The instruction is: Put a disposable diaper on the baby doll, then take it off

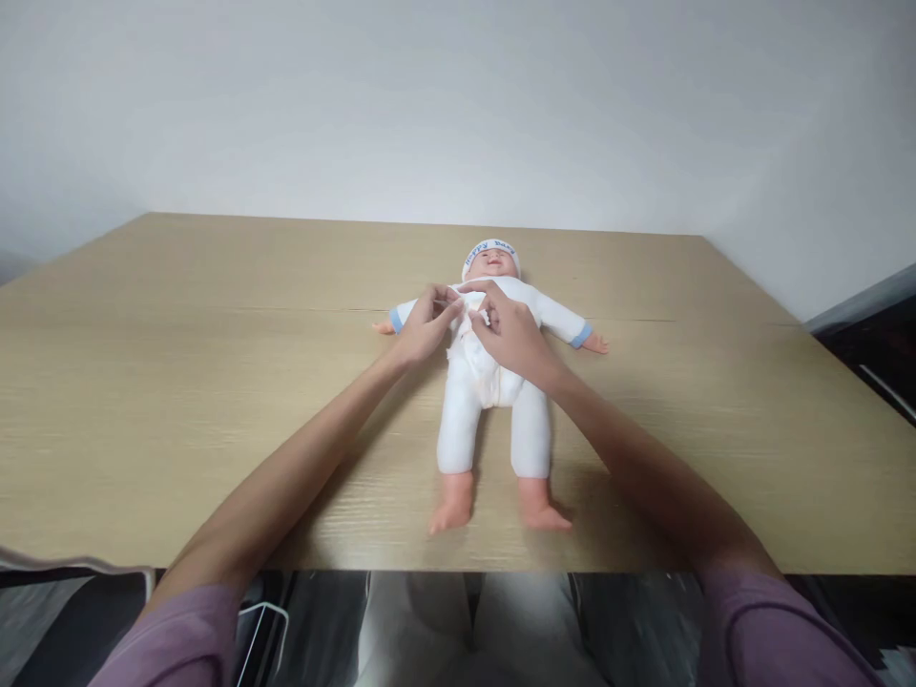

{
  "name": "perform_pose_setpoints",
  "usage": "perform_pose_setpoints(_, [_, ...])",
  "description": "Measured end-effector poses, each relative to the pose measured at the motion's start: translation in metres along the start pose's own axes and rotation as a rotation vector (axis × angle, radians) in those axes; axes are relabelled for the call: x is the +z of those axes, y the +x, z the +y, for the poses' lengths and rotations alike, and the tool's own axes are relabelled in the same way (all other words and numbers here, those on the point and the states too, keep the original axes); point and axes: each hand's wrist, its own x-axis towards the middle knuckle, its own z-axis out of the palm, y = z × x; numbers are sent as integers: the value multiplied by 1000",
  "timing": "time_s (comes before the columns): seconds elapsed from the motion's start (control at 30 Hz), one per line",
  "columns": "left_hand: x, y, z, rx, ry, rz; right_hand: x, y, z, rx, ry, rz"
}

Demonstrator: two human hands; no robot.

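Note:
A baby doll [493, 391] lies on its back on the wooden table [178, 382], head away from me, bare feet toward me. It wears a white suit with blue cuffs and a white cap with blue lettering. My left hand [424, 329] pinches the suit's fabric at the doll's chest near its right shoulder. My right hand [508, 329] rests on the chest beside it, fingers curled and pinching the same front of the suit. Both hands cover the doll's upper chest.
A white wall rises behind the table's far edge. Dark furniture shows at the right edge [880, 334]. My lap and a white wire frame [264, 620] are below the table's near edge.

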Motion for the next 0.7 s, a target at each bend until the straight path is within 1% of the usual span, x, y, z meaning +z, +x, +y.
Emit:
perform_pose_setpoints(0.13, [1, -3, -8, 12, 24, -79, 2, -1, 1, -19, -77, 19])
perform_pose_setpoints(0.27, [1, -4, -11, 10, 48, -134, 8, -3, -2, -24, -272, 50])
perform_pose_setpoints(0.33, [1, -4, -12, 10, 37, -142, 9, -4, -5, -9, -375, 55])
perform_pose_setpoints(0.43, [2, -4, -15, 15, 33, -137, 7, -5, -6, 26, -449, 74])
perform_pose_setpoints(0.53, [5, -3, -18, 14, 65, -77, 0, -2, -2, 57, -469, 122])
perform_pose_setpoints(0.6, [8, -4, -14, -26, 74, 24, -8, -1, -2, 64, -452, 142])
perform_pose_setpoints(0.67, [12, -11, -1, -60, 74, 138, -18, -3, -10, 39, -391, 152])
perform_pose_setpoints(0.7, [14, -18, 8, -50, 75, 179, -23, -6, -17, 18, -347, 153])
